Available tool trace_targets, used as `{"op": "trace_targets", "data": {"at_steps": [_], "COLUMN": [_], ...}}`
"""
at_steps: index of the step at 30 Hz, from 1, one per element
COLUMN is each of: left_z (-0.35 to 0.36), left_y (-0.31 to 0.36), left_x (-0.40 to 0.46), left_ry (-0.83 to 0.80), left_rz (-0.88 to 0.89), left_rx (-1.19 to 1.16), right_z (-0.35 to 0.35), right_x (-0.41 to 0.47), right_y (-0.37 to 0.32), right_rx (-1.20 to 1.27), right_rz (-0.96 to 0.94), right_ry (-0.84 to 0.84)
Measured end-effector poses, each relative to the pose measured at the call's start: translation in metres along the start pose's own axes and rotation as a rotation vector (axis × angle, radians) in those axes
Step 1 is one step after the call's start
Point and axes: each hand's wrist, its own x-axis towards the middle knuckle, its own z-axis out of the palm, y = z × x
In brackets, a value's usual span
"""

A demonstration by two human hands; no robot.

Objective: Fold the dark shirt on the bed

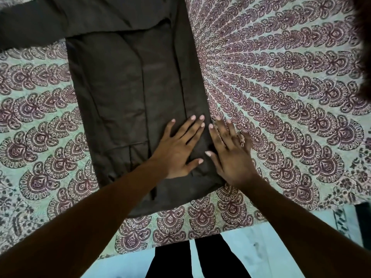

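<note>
Dark shirt laid flat on bed, right side folded in; both hands flat at its near right corner.

The dark brown woven shirt is spread on the paisley-printed bedspread, its long axis running away from the person, with one sleeve extended to the far left. The left hand is pressed on the cloth, fingers straight and spread. The right hand is laid across the right edge, fingers straight, partly on the bedspread; nothing is gripped by either. The unfolded left side and sleeve lie well away from both hands, nearer the left one; a fold from that side is judged next. A pale blue floor is seen below the bed edge.
</note>
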Motion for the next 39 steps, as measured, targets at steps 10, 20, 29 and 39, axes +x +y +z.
{"op": "trace_targets", "data": {"at_steps": [10,20,29,39], "left_z": [0.01,-0.05,-0.085,-0.093], "left_y": [0.015,-0.096,-0.27,-0.423], "left_x": [-0.043,-0.01,-0.01,-0.042], "left_ry": [-0.008,0.411,0.686,0.558], "left_rz": [0.014,-0.406,-0.893,-1.434], "left_rx": [-0.169,-0.459,-0.547,-0.742], "right_z": [-0.013,-0.069,-0.087,-0.086], "right_x": [-0.027,0.121,0.276,0.396], "right_y": [0.001,-0.055,-0.153,-0.213], "right_rx": [0.037,0.234,0.485,0.19], "right_rz": [-0.092,-0.093,-0.189,-0.086], "right_ry": [-0.14,0.23,0.213,-0.07]}}
